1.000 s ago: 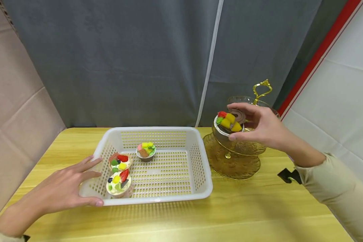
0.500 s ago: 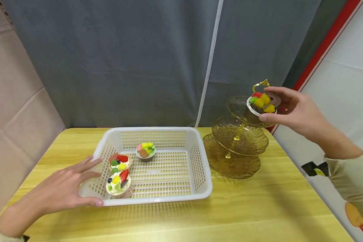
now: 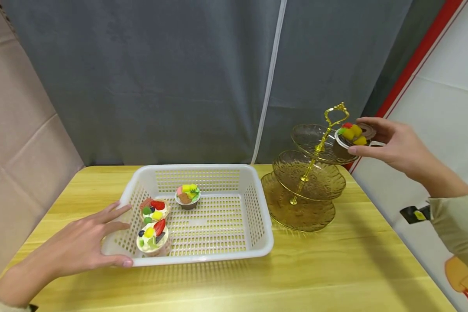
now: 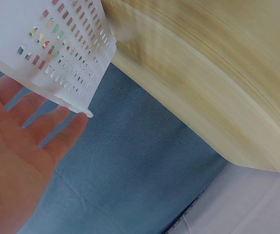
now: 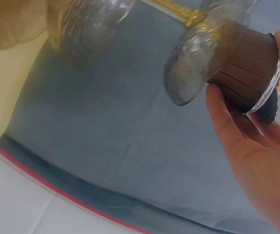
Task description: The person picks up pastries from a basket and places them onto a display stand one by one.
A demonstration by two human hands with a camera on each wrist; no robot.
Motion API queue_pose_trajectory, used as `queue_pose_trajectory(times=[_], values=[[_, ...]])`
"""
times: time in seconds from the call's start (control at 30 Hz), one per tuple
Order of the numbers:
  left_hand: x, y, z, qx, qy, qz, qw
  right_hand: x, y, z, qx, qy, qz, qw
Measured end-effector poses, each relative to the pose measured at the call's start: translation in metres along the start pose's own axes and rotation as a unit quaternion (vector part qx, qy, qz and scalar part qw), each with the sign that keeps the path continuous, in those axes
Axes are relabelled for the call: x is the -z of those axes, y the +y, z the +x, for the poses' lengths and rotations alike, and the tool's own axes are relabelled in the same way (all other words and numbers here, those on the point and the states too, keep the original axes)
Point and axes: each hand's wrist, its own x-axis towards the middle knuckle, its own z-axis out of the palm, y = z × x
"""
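My right hand (image 3: 403,149) grips a brown cupcake (image 3: 342,149) with fruit topping between thumb and fingers. In the right wrist view the brown cup (image 5: 249,68) is right at the glass top tier (image 5: 188,68); whether its base rests there I cannot tell. The three-tier gold-rimmed stand (image 3: 306,136) rises on the right, with a gold handle. My left hand (image 3: 82,245) lies spread at the left end of a white plastic basket (image 3: 203,258), its fingertips touching the rim. Inside sit a chocolate-based cupcake (image 3: 188,197) and two cream-topped cupcakes (image 3: 153,238) along the left side.
Both the basket and the stand are on a wooden table (image 3: 234,286). A grey curtain (image 3: 179,86) hangs behind it. White fabric with a red stripe (image 3: 417,65) borders the right side, beyond the table edge.
My right hand has carried the cupcake rightward and up from beside the middle tier, then slightly further right at the top tier. The left hand and basket have stayed put.
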Motion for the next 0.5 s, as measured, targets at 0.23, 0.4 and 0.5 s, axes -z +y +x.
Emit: queue_pose_trajectory(times=[0.23,0.4,0.5], values=[[-0.001,0.000,0.001,0.002,-0.001,-0.001,1.0000,-0.003,0.006,0.007,-0.013,-0.002,-0.029,0.9995],[-0.002,0.000,0.001,0.005,0.000,0.000,1.0000,-0.007,0.007,0.014,-0.009,-0.014,-0.045,0.9989],[-0.002,-0.001,0.001,0.001,0.002,0.001,1.0000,-0.007,0.007,0.017,-0.009,-0.021,-0.051,0.9985]])
